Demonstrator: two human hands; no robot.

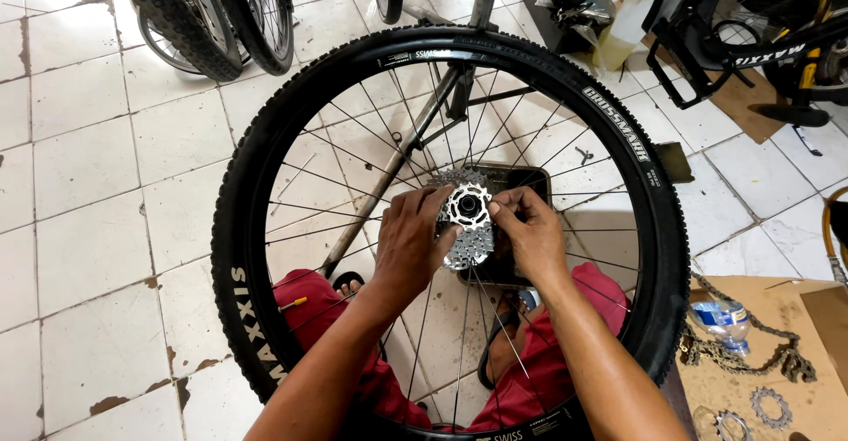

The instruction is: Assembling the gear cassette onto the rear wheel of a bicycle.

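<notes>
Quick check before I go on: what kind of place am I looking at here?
Most likely a bicycle repair workshop. Both hands, left hand and right hand, work on the cassette of a spoked wheel; a loose chain and other bikes surround it.

Matt black knobbly rubber tyre (237,229) on a wheel with thin metal spokes (336,180). Shiny toothed steel cassette (466,220) at the hub. Glazed white floor tiles (88,167), chipped. Brown cardboard (795,406); dull, greasy metal chain (777,353).

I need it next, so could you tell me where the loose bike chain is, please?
In the head view, the chain lies low on the right on brown cardboard, beside a plastic bottle, right of the wheel.
</notes>
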